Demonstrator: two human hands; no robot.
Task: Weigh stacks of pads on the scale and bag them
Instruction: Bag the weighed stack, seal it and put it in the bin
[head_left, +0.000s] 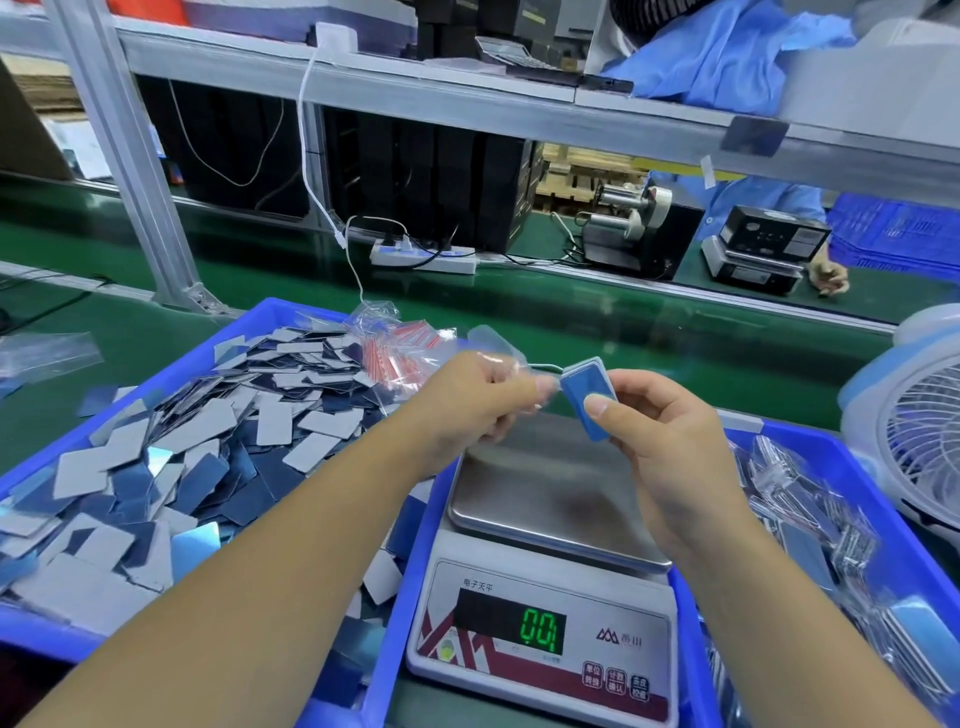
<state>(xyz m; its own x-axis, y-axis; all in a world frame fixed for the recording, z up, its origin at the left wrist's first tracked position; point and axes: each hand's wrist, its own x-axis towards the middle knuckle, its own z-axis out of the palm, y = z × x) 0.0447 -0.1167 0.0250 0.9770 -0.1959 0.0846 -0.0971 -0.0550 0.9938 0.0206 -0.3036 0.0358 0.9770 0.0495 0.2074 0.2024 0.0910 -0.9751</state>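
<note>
Right hand (670, 441) pinching pad stack (589, 397) (blue), left hand (483, 400) gripping — apparently — a clear bag (498, 345)

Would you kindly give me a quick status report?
Right hand grips pad stack. Left hand pinches clear bag. Scale pan bare, reads zero. Nothing in the way.

Bright, even overhead light is filling the scene, casting only soft shadows. A dull sheen is lying across the brushed steel weighing pan (550, 483), where the hands are throwing a faint dark patch. The loose blue and grey rectangular pads (171, 462) are glinting. The wide-angle lens is bending the grey aluminium shelf rail (467, 111), and edges are looking slightly smeared.
</note>
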